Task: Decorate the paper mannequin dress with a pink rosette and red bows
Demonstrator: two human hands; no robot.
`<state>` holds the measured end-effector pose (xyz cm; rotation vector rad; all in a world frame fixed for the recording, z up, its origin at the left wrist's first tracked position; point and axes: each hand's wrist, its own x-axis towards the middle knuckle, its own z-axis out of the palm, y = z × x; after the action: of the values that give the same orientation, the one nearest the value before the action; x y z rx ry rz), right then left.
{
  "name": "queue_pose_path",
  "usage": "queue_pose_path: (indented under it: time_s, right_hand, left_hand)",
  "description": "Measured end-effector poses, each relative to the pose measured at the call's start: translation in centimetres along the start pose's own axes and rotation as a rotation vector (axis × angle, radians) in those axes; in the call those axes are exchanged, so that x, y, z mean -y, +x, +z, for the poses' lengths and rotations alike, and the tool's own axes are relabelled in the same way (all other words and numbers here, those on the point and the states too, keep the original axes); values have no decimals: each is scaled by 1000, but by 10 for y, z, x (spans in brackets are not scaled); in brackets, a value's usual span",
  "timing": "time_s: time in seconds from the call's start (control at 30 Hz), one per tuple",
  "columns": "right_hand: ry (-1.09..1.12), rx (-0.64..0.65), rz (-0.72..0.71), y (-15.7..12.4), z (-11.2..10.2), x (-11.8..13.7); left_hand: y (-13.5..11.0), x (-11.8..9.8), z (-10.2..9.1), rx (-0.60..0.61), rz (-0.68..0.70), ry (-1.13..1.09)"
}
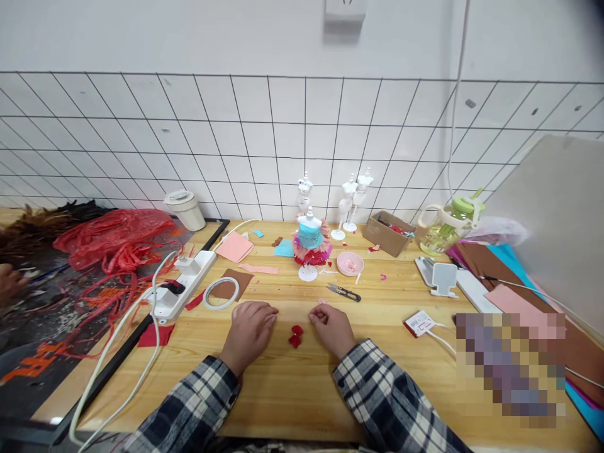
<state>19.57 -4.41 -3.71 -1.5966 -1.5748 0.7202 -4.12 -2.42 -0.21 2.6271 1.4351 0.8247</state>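
Note:
Two small red petal-like scraps (296, 336) lie on the table between my hands, touching neither. My left hand (250, 332) rests to their left with its fingers bent and pressed together. On the other side, my right hand (333, 329) has thumb and forefinger pinched. Whatever either hand may hold is too small to make out. Beyond them, black thread snips (344, 292) lie by a pink dish (350, 263). A small white dress form (309, 218) wears a light blue bodice and a ruffled skirt in pink, purple and red.
A roll of tape (221, 306) and a power strip (186, 289) with cables stand left. Bare dress forms (348, 200), a cardboard box (388, 234) and a jug (446, 234) line the back. Another person's hand (10, 284) shows far left, near red strips (120, 251).

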Motion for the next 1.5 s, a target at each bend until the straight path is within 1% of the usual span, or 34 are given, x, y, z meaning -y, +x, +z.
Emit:
queue_pose_path:
  time_s: [0.07,0.13,0.2,0.27,0.37,0.47,0.53,0.6,0.67,0.77,0.83,0.93,1.03,1.1,1.2,1.33,1.5]
  right_hand:
    - [-46,-3,-66,-1,-6,3]
    - [-109,48,-222,-2,-12,7]
    - [-188,131,-405,-3,-14,11]
    - [-262,198,-521,-2,-13,14]
    - [-308,247,-556,0,-6,16]
    - [-279,256,-541,1,-4,18]
    - [-259,256,-523,-1,-6,20]
    - [-246,282,-527,-4,-7,22]
    - [-244,328,-546,-7,-7,24]
    - [-269,375,-539,-8,-2,26]
    - [-281,376,-522,-7,3,26]
    - [-239,330,-496,-7,7,26]
    - [-107,239,-444,-8,8,28]
    - [3,201,-389,-8,9,31]
    - [147,188,-261,-9,11,32]
    - [279,171,-99,-8,16,30]
    - [407,207,0,-8,18,26]
  left_hand:
    - [0,-1,5,42,-90,-67]
    - [-1,-1,7,64,-141,-107]
    - [-1,-1,6,52,-158,-137]
    - [-3,-1,4,55,-122,-175]
    - [-5,-6,-3,139,-6,-213]
    - [-5,-11,-8,264,78,-202]
    - [-6,-11,-10,336,92,-193]
    - [-8,-8,-8,376,85,-195]
    - [-9,-4,-4,387,86,-203]
    - [-11,1,2,381,98,-196]
    - [-11,1,4,372,90,-194]
    - [-11,-3,3,358,47,-259]
    - [-11,-7,3,334,-54,-395]
    - [-11,-8,4,311,-126,-491]
    - [-11,-9,5,274,-196,-592]
    - [-11,-8,4,271,-219,-627]
    - [-11,-7,7,216,-221,-602]
